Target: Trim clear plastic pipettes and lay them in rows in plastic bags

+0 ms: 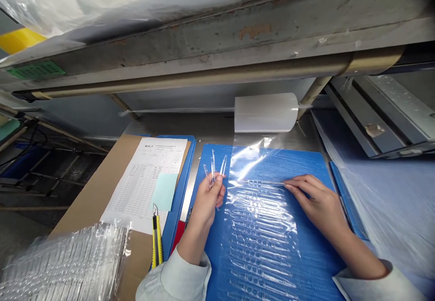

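Note:
My left hand [211, 196] is closed around several slim clear plastic tubes [213, 164] that stick up between its fingers. My right hand [314, 196] pinches the tip of another clear tube [261, 182], which lies across the clear plastic film [249, 162]. Below that tube, a column of similar clear pieces [261, 242] with round parts near their middles lies side by side on the film. Film and pieces rest on a blue board [311, 162].
A film roll [267, 113] hangs behind the board. At left lie a printed form [144, 178], a light-blue note [164, 192], a yellow utility knife [157, 237] and bagged clear pieces [71, 264]. A metal beam [204, 33] crosses above; a grey metal unit [390, 115] stands right.

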A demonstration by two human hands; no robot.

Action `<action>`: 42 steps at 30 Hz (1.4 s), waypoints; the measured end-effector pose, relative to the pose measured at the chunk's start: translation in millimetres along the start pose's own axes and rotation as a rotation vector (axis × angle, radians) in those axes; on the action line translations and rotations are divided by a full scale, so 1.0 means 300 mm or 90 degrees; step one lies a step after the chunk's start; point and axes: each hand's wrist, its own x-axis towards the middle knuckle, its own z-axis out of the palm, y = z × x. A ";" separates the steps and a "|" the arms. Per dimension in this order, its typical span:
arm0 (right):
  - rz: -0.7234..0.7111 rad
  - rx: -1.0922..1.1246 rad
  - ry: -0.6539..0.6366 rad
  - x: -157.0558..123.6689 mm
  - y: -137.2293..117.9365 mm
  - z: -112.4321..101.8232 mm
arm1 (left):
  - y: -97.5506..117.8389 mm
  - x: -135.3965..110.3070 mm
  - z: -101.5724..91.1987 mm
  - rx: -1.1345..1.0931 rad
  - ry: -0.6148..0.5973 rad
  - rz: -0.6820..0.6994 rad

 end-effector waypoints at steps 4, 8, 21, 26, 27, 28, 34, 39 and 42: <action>0.002 -0.016 -0.003 -0.009 0.034 0.030 | -0.003 -0.007 0.005 0.013 -0.050 -0.047; -0.029 -0.058 -0.034 -0.016 0.051 0.037 | -0.006 -0.014 0.012 0.093 -0.097 -0.038; -0.127 0.058 -0.118 0.032 -0.053 -0.011 | -0.008 -0.024 0.022 0.317 -0.107 0.106; -0.040 -0.044 -0.024 0.008 0.032 0.007 | 0.018 -0.003 -0.023 0.335 0.086 0.176; -0.037 -0.051 -0.023 0.006 0.042 0.013 | 0.021 -0.002 -0.021 0.342 0.074 0.166; -0.035 -0.054 -0.025 0.004 0.050 0.019 | 0.023 -0.002 -0.016 0.347 0.063 0.157; -0.049 -0.111 -0.066 0.002 0.079 0.034 | 0.039 -0.100 -0.034 0.484 0.013 0.151; -0.090 -0.176 -0.128 0.004 0.049 0.043 | 0.010 -0.326 -0.231 0.747 0.213 0.111; -0.146 -0.175 -0.230 0.002 0.005 0.077 | -0.036 -0.413 -0.332 0.871 0.367 0.091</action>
